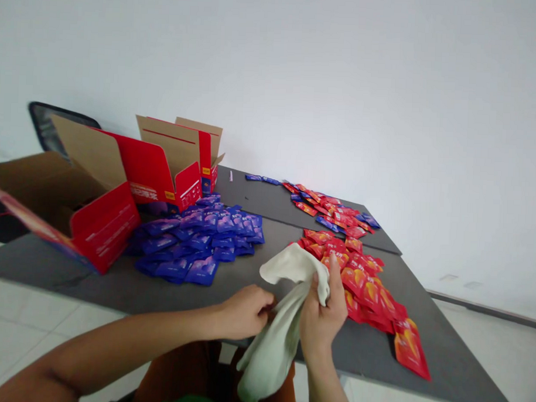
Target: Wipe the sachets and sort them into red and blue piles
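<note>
A pale, whitish-green cloth (286, 313) hangs in loose folds over the table's front edge. My right hand (321, 314) is closed around its upper part, thumb pointing up, and one flap droops to the left. Curled into a fist, my left hand (244, 311) meets the cloth's left edge and appears to grip it, though the fingertips are hidden. Just beyond my right hand lies a heap of red-orange sachets (366, 286). Blue-purple sachets (205, 234) are piled farther left, apart from my left hand.
Open red cartons (104, 224) with raised brown flaps stand along the left of the dark grey table (275, 236). Mixed red and blue sachets (333, 209) lie at the back right. A single red sachet (410, 349) rests near the front right edge. Behind is a white wall.
</note>
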Demonstrator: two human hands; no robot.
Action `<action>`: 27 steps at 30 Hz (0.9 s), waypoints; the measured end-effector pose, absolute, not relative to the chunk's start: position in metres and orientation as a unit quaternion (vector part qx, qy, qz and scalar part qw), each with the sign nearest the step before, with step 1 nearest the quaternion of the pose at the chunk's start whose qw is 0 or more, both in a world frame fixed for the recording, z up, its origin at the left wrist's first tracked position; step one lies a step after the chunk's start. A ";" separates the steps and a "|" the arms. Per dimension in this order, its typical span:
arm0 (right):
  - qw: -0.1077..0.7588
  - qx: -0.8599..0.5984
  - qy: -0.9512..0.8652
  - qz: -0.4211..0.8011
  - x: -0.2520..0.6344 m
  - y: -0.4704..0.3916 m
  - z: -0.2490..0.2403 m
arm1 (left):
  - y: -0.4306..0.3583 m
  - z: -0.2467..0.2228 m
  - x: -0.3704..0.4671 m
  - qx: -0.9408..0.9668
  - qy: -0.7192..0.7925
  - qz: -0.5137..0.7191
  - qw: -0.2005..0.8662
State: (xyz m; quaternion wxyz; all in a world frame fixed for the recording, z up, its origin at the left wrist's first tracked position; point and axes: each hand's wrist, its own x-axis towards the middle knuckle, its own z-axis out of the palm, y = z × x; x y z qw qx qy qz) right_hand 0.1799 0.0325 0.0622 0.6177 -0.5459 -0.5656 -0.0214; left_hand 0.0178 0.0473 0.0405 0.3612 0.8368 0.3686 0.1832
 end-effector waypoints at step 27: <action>0.173 -0.663 -0.726 0.049 0.132 0.027 0.013 | 0.146 0.108 -0.006 0.768 0.603 0.203 0.074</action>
